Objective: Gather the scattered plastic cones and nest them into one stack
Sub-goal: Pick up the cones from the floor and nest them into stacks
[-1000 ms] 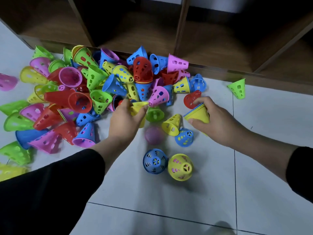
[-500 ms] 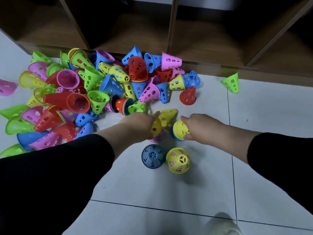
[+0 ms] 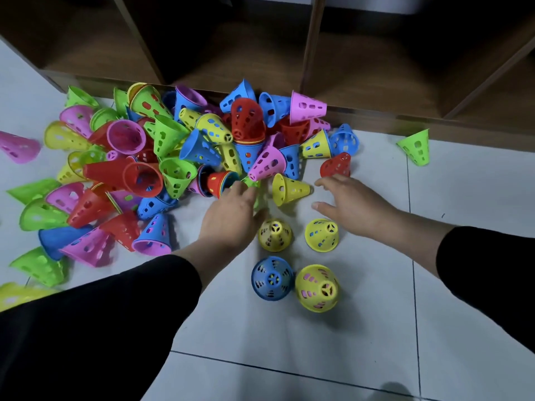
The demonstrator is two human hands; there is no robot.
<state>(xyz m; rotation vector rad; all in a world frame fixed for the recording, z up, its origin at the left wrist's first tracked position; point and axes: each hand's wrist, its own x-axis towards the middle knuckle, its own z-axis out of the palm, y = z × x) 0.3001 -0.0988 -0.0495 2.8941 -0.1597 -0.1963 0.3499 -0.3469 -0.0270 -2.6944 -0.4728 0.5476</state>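
A big heap of perforated plastic cones [image 3: 185, 157] in red, blue, green, yellow and pink lies on the floor against the shelf. Four cones stand upright nearer me: two yellow ones [image 3: 274, 234] [image 3: 322, 235], a blue one [image 3: 272, 278] and another yellow one [image 3: 317, 287]. My left hand [image 3: 231, 215] reaches over the heap's near edge, its fingers at a blurred green cone [image 3: 252, 183]. My right hand [image 3: 347, 201] hovers with fingers spread and holds nothing, between a yellow cone lying on its side [image 3: 289, 189] and a red cone [image 3: 335, 164].
A dark wooden shelf unit [image 3: 312, 68] with open compartments borders the heap at the back. A lone green cone [image 3: 415, 147] lies at the right and a pink one [image 3: 17, 150] at far left. Pale floor tiles [image 3: 289, 342] stretch toward me.
Both hands let go of the yellow cones they carried, which now stand upright on the floor. Both hands have moved back up toward the heap.
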